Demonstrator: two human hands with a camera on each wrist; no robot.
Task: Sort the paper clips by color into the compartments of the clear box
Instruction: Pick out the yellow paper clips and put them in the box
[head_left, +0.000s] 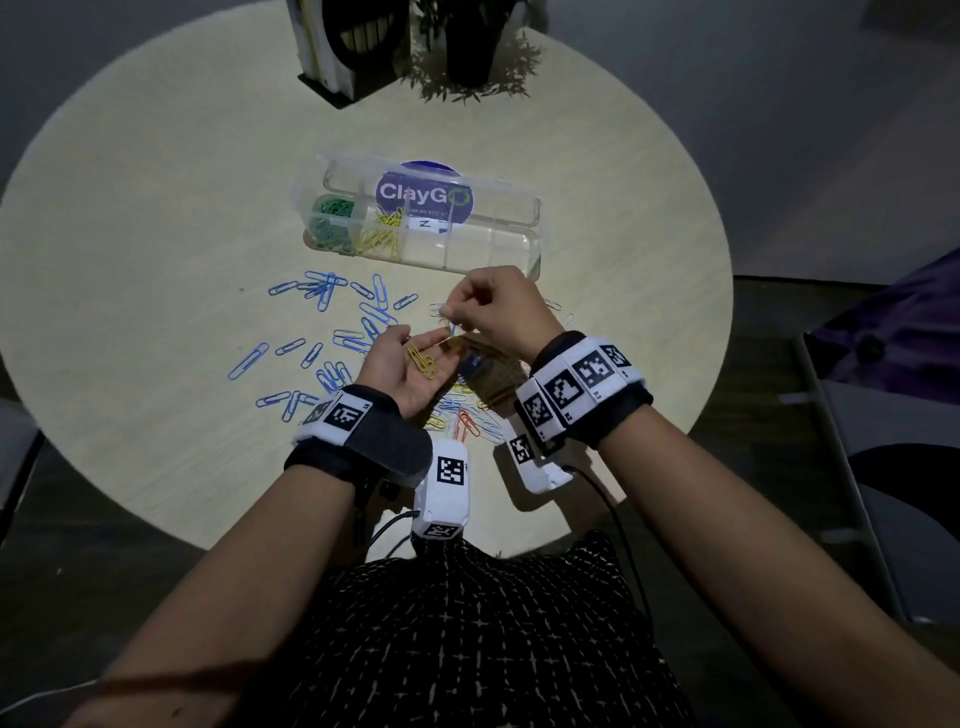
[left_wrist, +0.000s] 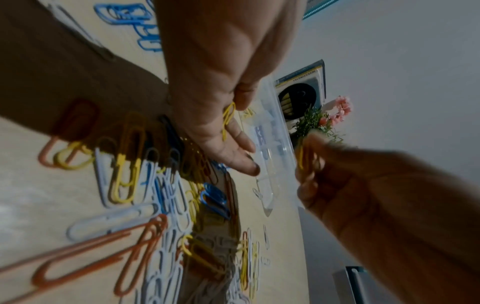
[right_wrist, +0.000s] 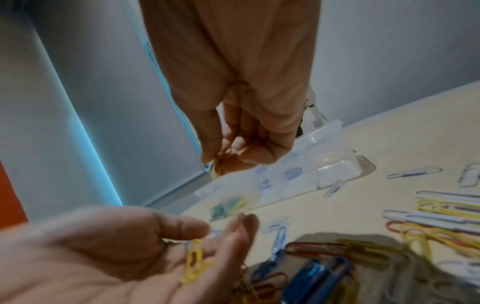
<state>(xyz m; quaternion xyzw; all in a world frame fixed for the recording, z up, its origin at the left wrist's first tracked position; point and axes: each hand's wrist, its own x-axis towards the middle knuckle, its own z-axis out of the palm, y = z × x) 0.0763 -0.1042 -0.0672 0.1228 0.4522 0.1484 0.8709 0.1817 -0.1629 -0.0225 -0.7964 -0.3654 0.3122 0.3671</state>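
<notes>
Your left hand (head_left: 402, 364) lies palm-up and relaxed, yellow clips (head_left: 422, 359) loose in it. At its 1 o'clock your right hand (head_left: 498, 306) pinches one clip (left_wrist: 300, 158). Blue clips (head_left: 322, 291) lie scattered at the table's (head_left: 156, 208) 9 o'clock; the box (head_left: 415, 218), holding green and yellow, sits at 12.

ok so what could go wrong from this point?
1. The left hand lies palm-up and open with yellow clips loose on it; a tilt could spill them back into the mixed pile.
2. The right hand pinches a yellow clip by its fingertips; that grip could slip.
3. The yellow compartment sits beside the green clips, so a careless drop may mis-sort.
</notes>
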